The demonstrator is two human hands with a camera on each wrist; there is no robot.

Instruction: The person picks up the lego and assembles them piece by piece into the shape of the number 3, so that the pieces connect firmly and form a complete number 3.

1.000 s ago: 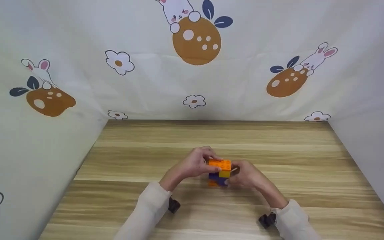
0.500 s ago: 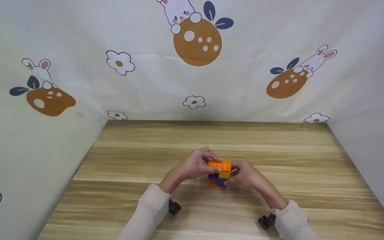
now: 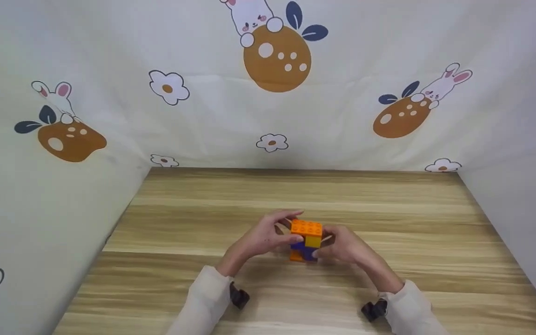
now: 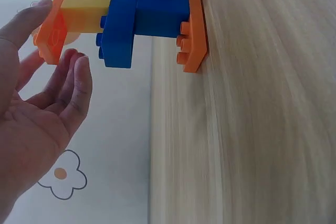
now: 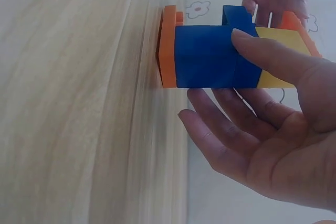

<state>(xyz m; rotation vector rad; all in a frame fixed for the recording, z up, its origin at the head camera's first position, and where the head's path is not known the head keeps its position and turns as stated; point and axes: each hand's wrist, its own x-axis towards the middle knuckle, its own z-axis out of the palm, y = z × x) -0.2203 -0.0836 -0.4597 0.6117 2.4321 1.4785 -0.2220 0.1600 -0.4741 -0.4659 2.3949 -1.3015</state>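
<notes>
A stack of toy building bricks stands on the wooden table [image 3: 203, 209]. An orange plate brick [image 4: 197, 30] is at its base, with blue bricks [image 5: 205, 56] above, then a yellow brick [image 4: 86, 6] and an orange top brick [image 3: 306, 227]. My right hand [image 3: 345, 244] grips the stack from the right, its thumb on the blue part and its fingers on the opposite side. On the left, my left hand [image 3: 265, 235] is spread beside the orange top. Its thumb is close to that brick, contact unclear, while the other fingers stand apart from it.
Pale curtains with printed rabbits, oranges and flowers [image 3: 271, 142] enclose the table at the back and both sides. Black wrist cameras [image 3: 239, 296] hang beneath both sleeves, low over the table.
My left hand has loosened from the orange top brick and drawn slightly left, its fingers spreading. My right hand and the stack have stayed nearly still.
</notes>
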